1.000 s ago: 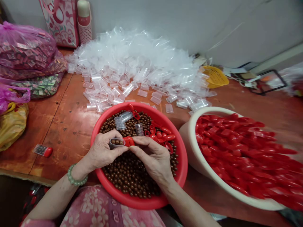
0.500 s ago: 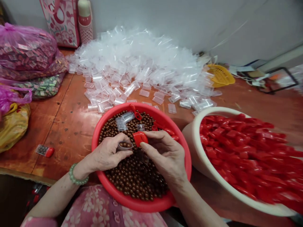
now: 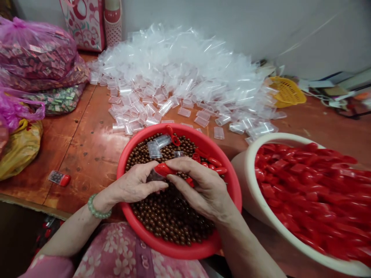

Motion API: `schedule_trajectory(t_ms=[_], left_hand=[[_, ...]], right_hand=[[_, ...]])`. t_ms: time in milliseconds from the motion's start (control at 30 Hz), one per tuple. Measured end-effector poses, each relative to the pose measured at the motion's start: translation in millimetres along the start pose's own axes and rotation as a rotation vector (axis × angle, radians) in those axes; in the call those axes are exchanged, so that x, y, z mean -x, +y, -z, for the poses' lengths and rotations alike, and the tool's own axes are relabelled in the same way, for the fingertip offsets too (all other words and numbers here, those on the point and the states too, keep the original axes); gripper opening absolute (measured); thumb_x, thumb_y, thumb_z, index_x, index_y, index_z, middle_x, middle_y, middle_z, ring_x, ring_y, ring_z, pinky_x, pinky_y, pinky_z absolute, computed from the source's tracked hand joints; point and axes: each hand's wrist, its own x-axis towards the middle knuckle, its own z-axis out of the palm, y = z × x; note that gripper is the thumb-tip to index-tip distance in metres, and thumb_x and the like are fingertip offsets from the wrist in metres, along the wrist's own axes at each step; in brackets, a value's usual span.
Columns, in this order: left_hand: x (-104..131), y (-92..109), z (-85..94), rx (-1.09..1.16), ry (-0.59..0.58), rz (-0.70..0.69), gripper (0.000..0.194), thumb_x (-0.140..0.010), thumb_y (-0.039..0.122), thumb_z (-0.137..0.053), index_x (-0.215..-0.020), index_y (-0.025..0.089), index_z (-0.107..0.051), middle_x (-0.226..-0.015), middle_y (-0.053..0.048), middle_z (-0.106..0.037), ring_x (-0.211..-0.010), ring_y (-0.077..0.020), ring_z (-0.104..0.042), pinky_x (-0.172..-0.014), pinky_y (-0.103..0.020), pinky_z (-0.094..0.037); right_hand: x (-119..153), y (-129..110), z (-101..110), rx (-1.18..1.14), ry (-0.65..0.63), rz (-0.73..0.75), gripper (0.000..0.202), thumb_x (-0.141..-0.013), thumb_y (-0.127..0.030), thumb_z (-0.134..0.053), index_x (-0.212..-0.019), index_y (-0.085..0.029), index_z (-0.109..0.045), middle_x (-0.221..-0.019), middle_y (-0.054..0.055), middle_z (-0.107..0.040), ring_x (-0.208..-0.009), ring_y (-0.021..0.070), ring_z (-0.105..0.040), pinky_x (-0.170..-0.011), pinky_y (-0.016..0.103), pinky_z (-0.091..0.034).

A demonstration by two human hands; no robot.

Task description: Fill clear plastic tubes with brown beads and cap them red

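Item: red cap (image 3: 162, 169), one, above the brown balls (image 3: 171, 227) in the red basin (image 3: 176, 253). Lies at the mouth end of a clear tube (image 3: 155, 177), touching; long axes roughly in line, running left to right across my view. Whether it is seated I cannot tell.

Right hand (image 3: 203, 189): nearest the cap; fingers narrow, pinching it from the right. Left hand (image 3: 136, 183): fingers closed round the tube, thumb on the near side; tube partly hidden.

Change: half a second earlier I had cap and tube apart, a gap between, balls showing in the tube's open mouth; now the cap covers that mouth.

Surroundings: capped tube (image 3: 59, 178), on the tabletop (image 3: 92, 143) to the left; pile of clear tubes (image 3: 179, 69), beyond the basin; white tub (image 3: 251, 166) of red pieces (image 3: 307, 193), to the right.
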Motion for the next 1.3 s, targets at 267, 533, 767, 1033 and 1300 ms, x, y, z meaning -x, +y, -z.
schedule_trajectory(t_ms=[267,533,767,1033,1300], left_hand=[[-4,4,2.3,0.247,-0.069,0.090,0.029,-0.085,0.044,-0.060,-0.084,0.015,-0.052,-0.070,0.002,-0.052,-0.060,-0.0095,-0.049,-0.060,-0.024,-0.044],[-6,0,1.3,0.325,-0.052,0.060,0.032,-0.081,0.044,-0.066,-0.085,0.014,-0.058,-0.079,0.000,-0.056,-0.074,-0.0114,-0.050,-0.075,-0.025,-0.044],[-5,1,2.7,0.300,-0.076,0.070,0.030,-0.083,0.043,-0.063,-0.085,0.014,-0.057,-0.070,0.002,-0.052,-0.067,-0.0113,-0.048,-0.068,-0.026,-0.043],[-6,2,-0.7,0.173,-0.031,0.134,0.010,-0.084,0.022,-0.057,-0.091,0.016,-0.053,-0.072,0.002,-0.052,-0.063,-0.0099,-0.049,-0.061,-0.024,-0.043],[-8,-3,-0.9,0.168,-0.052,0.181,0.009,-0.083,0.021,-0.056,-0.087,0.016,-0.050,-0.068,0.004,-0.050,-0.059,-0.0085,-0.047,-0.058,-0.023,-0.041]], right_hand=[[2,-2,4,0.167,-0.070,0.049,0.044,-0.088,-0.029,-0.065,-0.129,-0.022,-0.055,-0.116,0.010,-0.070,-0.104,0.0248,-0.069,-0.089,0.039,-0.058],[4,1,-21,0.363,-0.067,0.132,0.071,-0.080,-0.040,-0.072,-0.138,-0.013,-0.040,-0.117,0.021,-0.063,-0.106,0.0325,-0.063,-0.087,0.049,-0.056],[1,3,-15,0.111,-0.048,0.043,0.049,-0.084,-0.036,-0.068,-0.129,-0.021,-0.054,-0.113,0.012,-0.067,-0.101,0.0263,-0.065,-0.086,0.041,-0.056],[0,-1,-22,0.000,0.160,-0.083,0.020,-0.087,-0.014,-0.062,-0.102,-0.025,-0.071,-0.091,0.003,-0.074,-0.081,0.0187,-0.068,-0.076,0.035,-0.056],[-2,0,-21,0.051,0.129,-0.043,0.021,-0.086,-0.014,-0.064,-0.102,-0.025,-0.071,-0.091,0.003,-0.075,-0.081,0.0187,-0.070,-0.075,0.034,-0.058]])
